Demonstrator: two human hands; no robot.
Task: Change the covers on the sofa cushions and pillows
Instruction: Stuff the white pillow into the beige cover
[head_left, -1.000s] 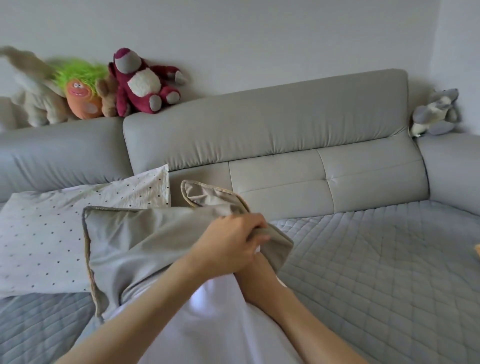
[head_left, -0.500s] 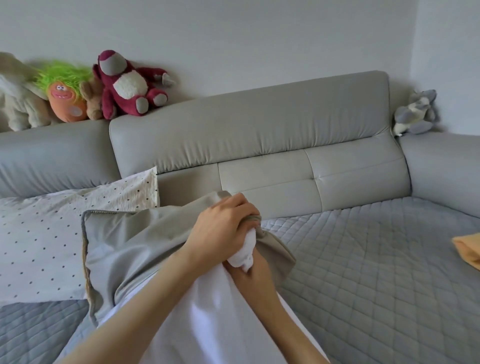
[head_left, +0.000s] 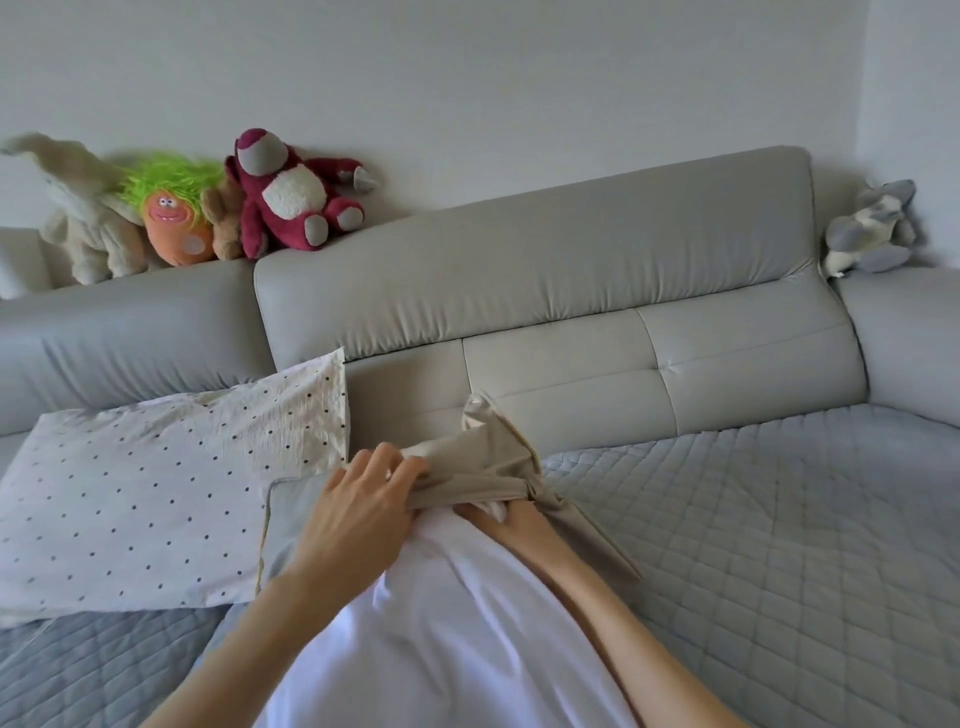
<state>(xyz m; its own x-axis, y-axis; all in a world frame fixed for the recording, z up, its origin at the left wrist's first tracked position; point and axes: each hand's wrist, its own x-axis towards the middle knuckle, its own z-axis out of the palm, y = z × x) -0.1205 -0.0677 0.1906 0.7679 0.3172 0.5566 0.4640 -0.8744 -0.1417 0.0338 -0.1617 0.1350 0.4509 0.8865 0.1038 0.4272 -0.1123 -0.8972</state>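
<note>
Your left hand (head_left: 358, 514) takes a narrow grip on the bunched edge of the beige cover (head_left: 480, 467), fingers curled round the fabric, at the far end of the white pillow (head_left: 441, 623) lying across your lap on the grey sofa (head_left: 571, 270). Your right hand (head_left: 506, 522) reaches under the gathered cloth; its grip cannot be told. A polka-dot pillow (head_left: 156, 499) lies just beside, to the left. Plush toys (head_left: 280, 197) sit along the sofa back.

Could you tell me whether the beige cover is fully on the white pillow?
No. The beige cover is bunched at the far end; most of the white pillow lies bare.
</note>
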